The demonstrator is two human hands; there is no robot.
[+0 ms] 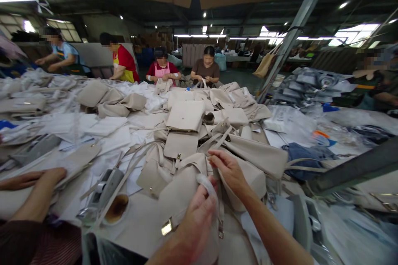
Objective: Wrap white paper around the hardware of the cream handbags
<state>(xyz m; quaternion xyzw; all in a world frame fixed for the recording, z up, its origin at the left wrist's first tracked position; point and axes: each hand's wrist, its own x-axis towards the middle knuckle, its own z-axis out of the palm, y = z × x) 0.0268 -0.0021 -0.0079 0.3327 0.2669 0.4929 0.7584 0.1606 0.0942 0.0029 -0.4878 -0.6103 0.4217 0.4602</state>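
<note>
A beige handbag (pixel 178 192) lies on the table right in front of me, with a gold clasp (pixel 167 227) at its near edge. My left hand (pixel 195 217) is closed on the bag's rim together with a white wad of paper (pixel 205 183) at the opening. Just beyond, my right hand (pixel 228 169) pinches the far edge of the same bag's opening. Long beige straps (pixel 130 165) trail off to the left of the bag.
Piles of beige bags (pixel 186 118) and white paper sheets (pixel 105 126) cover the table. A co-worker's forearm and hand (pixel 40 184) rest at the left beside a cup (pixel 116 209). Several seated people work at the far side. A slanted steel post (pixel 292 33) rises at the right.
</note>
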